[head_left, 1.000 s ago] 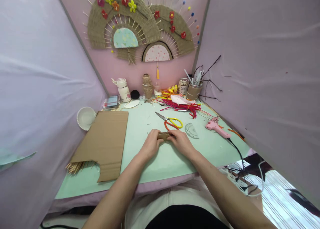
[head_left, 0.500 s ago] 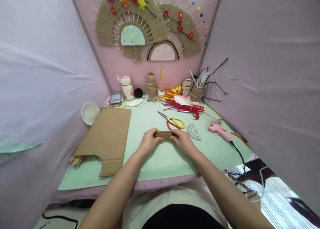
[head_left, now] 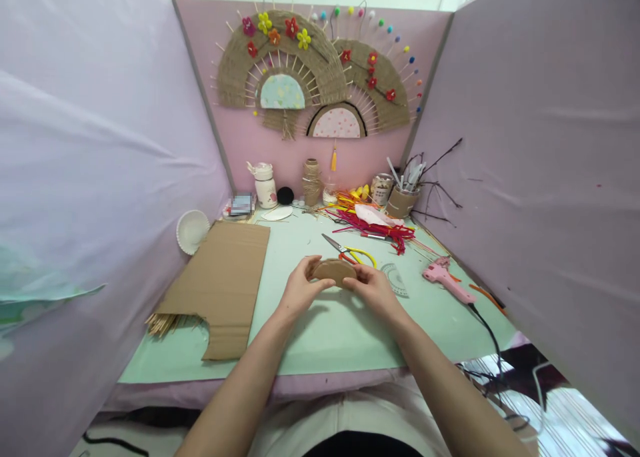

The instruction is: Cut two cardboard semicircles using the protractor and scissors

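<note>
A small brown cardboard half-disc [head_left: 334, 269] is held up over the middle of the pale green table [head_left: 330, 330]. My left hand [head_left: 300, 288] pinches its left end and my right hand [head_left: 375, 289] pinches its right end, so both hands are closed on it. The piece stands tilted toward me, its curved edge on top. Yellow-handled scissors [head_left: 350, 252] lie just behind my hands. A clear protractor [head_left: 396, 278] sits beside my right hand.
A large cardboard sheet [head_left: 224, 285] with a cut-out notch lies at the left over a bundle of wooden sticks [head_left: 161, 322]. A pink glue gun [head_left: 444, 278] with its cable lies right. Red and yellow strips, jars, twine spool and a white bowl [head_left: 192, 230] line the back.
Both hands have lifted the cardboard piece off the table and tipped it up so its flat face shows. The camera has tilted upward a little.
</note>
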The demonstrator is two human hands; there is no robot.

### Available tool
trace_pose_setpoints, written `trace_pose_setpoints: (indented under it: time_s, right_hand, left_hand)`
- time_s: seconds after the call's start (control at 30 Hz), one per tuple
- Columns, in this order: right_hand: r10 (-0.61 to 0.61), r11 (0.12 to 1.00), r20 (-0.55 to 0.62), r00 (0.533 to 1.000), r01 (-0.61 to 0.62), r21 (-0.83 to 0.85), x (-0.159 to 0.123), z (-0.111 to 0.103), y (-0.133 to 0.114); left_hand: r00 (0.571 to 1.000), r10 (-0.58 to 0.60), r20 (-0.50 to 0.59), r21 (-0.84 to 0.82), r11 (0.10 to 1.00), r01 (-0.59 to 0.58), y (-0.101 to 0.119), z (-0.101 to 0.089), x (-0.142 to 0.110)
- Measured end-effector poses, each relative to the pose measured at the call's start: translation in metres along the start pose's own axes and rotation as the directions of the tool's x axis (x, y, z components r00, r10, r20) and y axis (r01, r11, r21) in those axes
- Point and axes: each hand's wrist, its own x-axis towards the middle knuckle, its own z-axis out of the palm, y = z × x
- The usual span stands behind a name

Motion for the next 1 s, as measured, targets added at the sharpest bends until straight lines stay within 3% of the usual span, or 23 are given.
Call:
trace_pose_setpoints:
  time_s: [0.2, 0.4, 0.67, 0.83, 1.0]
  right_hand:
    - [0.107, 0.945, -0.027, 0.994, -0.093, 0.315, -0.004, 0.005, -0.002]
    - [0.219, 0.834, 0.058, 0.974, -0.218, 0.507, -0.016, 0.011, -0.008]
    - [0.339, 0.705, 0.167, 0.926, -0.367, 0.606, -0.020, 0.013, -0.011]
    - [0.370, 0.694, 0.134, 0.919, -0.370, 0.618, -0.020, 0.016, -0.009]
    - [0.337, 0.759, 0.024, 0.941, -0.287, 0.584, -0.025, 0.025, -0.006]
  left_hand:
    - [0.998, -0.061, 0.032, -0.339, 0.938, 0.068, 0.012, 0.027, -0.021]
    - [0.980, -0.174, -0.098, -0.402, 0.908, 0.121, 0.018, 0.040, -0.029]
    - [0.954, -0.201, -0.223, -0.287, 0.949, 0.133, 0.019, 0.035, -0.028]
    - [0.947, -0.284, -0.148, -0.393, 0.896, 0.207, 0.024, 0.037, -0.027]
    - [0.937, -0.335, -0.098, -0.563, 0.795, 0.225, 0.028, 0.043, -0.028]
